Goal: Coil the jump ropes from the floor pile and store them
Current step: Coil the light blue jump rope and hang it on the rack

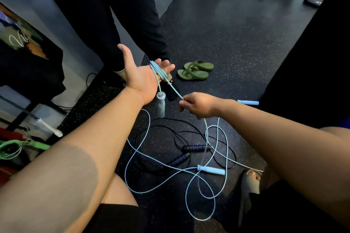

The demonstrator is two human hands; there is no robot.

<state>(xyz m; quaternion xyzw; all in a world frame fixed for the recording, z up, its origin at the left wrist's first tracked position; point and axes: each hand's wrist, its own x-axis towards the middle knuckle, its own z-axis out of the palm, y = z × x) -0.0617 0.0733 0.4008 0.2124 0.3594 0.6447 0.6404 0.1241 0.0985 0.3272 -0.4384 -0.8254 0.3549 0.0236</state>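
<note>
Blue jump rope [160, 72] | looped round splayed left hand [141, 76] | right hand [198, 105] pinches it | poster [20, 38] reads "Vi"

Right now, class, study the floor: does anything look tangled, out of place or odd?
Yes. The light blue rope sprawls in loose loops crossing the black rope, so the two look tangled. Green sandals lie on the floor beyond them.

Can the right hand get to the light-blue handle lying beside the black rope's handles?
Likely yes: the light-blue handle lies uncovered on the floor below the right hand, but that hand is pinching the blue cord.
</note>
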